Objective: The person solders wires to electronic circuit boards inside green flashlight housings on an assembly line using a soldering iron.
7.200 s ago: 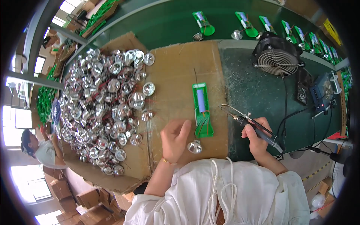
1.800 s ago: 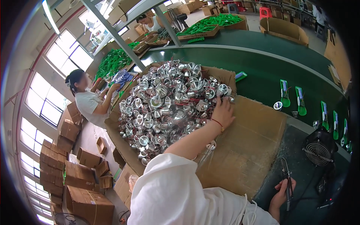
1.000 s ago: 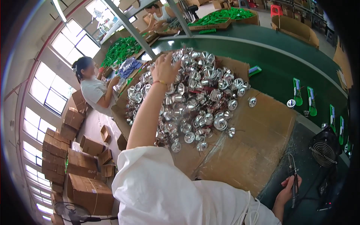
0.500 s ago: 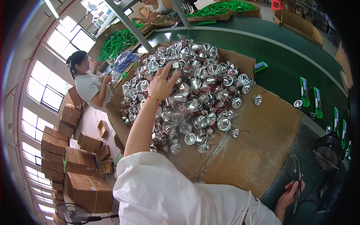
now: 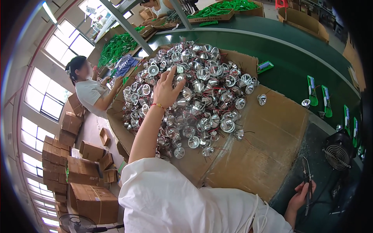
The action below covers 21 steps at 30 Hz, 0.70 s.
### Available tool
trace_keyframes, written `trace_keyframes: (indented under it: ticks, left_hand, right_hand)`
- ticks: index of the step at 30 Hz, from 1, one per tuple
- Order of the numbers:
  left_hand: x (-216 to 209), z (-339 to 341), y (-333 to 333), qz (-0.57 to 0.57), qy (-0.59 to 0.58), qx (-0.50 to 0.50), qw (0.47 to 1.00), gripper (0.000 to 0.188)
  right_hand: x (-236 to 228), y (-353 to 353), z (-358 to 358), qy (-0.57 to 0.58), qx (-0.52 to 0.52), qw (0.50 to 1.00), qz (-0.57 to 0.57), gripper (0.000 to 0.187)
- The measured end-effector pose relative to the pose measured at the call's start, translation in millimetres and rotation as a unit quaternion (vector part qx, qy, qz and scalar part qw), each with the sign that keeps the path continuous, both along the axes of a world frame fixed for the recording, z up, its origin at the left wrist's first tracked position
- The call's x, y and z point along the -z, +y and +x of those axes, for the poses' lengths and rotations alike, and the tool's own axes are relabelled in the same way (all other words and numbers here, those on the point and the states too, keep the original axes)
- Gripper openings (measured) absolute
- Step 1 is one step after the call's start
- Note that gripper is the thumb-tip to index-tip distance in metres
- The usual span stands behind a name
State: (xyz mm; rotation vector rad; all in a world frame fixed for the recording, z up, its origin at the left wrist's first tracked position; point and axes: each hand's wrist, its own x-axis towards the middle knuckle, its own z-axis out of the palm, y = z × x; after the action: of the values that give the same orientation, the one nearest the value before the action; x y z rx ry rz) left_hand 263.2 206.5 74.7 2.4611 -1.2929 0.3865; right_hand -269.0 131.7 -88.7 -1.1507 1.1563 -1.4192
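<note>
A large heap of silvery reflector cups [image 5: 202, 73] with thin red and dark wires fills a cardboard tray. Over the upper left of the heap reaches my left hand [image 5: 165, 91], its fingers apart. Just past the fingertips lies a cup with a square white back [image 5: 179, 69]; whether a finger touches it I cannot tell. Far to the right, low in the view, my right hand [image 5: 298, 198] is closed around a slim tool [image 5: 307, 174] with a dark grip and a thin metal tip, which looks like a soldering iron. One reflector cup [image 5: 262, 99] lies apart on the cardboard.
Green parts [image 5: 327, 101] with cups beside them line the green bench at right, near a small black fan [image 5: 337, 157]. A person [image 5: 89, 87] works at the left, by piled green parts [image 5: 118, 48]; another sits at the back. Cardboard boxes [image 5: 95, 200] stand on the floor.
The whole view has shifted slightly. My left hand stays over the heap with its fingers spread. In my right hand the tool has turned a little.
</note>
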Motion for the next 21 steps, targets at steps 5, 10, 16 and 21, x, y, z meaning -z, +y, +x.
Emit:
trace_keyframes:
  ticks: [5, 10, 16, 21]
  left_hand:
    - [4.3, -10.0, 0.4, 0.002, 0.0, -0.004, 1.0, 0.061]
    - [9.4, -19.5, -0.9, 0.007, -0.056, -0.026, 0.998, 0.063]
    - [-7.2, -20.6, 10.5, 0.02, 0.032, -0.017, 0.999, 0.067]
    - [-9.3, 0.5, 9.0, -0.142, -0.044, -0.081, 0.986, 0.056]
  right_hand:
    - [0.0, 0.9, -3.5, -0.009, 0.0, 1.0, 0.002, 0.023]
    - [6.0, -1.4, -11.7, -0.051, -0.029, 0.998, -0.017, 0.019]
    - [4.3, -0.4, -3.9, -0.046, -0.022, 0.999, -0.011, 0.022]
    - [13.1, -3.3, -19.3, -0.032, -0.007, 0.999, -0.007, 0.024]
